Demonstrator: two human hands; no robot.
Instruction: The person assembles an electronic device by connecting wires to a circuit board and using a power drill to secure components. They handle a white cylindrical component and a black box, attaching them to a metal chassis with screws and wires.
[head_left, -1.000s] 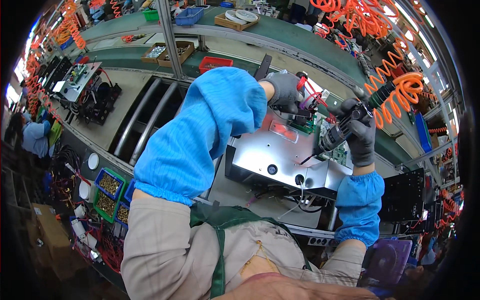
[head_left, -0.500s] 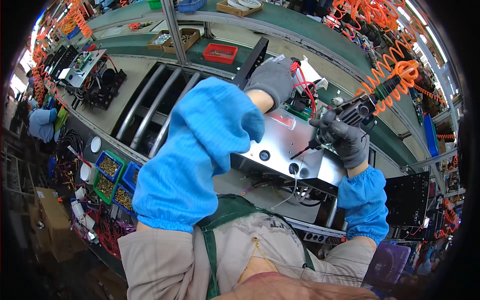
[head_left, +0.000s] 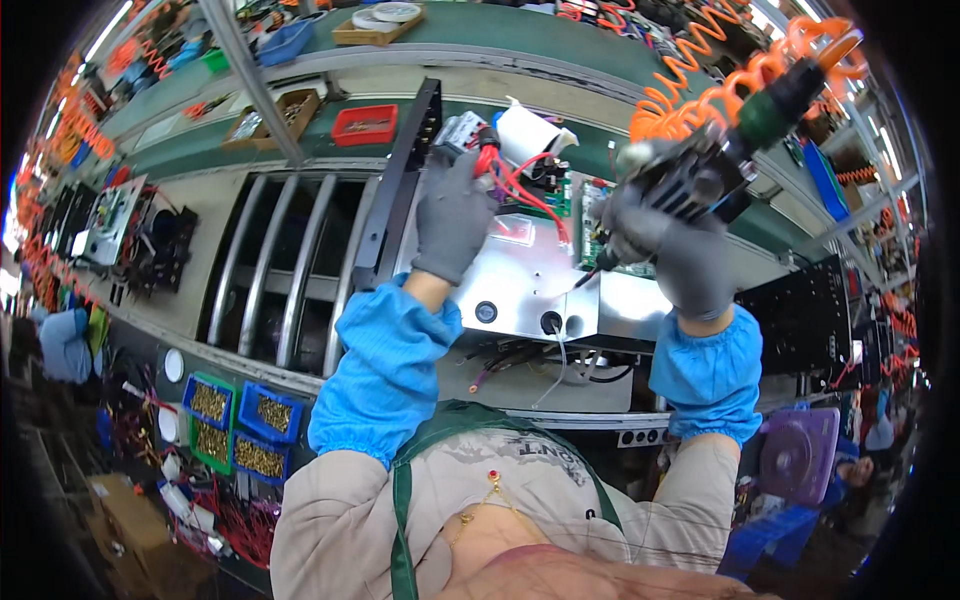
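My left hand, in a grey glove, reaches over the left part of a silver metal chassis. Its fingers are closed at a bundle of red wires, though the glove partly hides the grip. In my right hand, also gloved, is a black powered screwdriver, tilted down to the left. The tip of its bit is over the chassis front, close to the panel; contact cannot be told. Behind the panel stand green circuit boards. A white cable hangs from a round hole in the front.
An orange coiled hose runs up from the screwdriver. Metal rollers lie to the left, beyond a black upright plate. Blue bins of brass-coloured screws stand at lower left; a red tray sits behind. Black perforated panel at right.
The view has turned, so the scene sits further left. My left hand has drawn nearer to me and its forearm no longer crosses the chassis. The screwdriver's bit stays over the chassis front.
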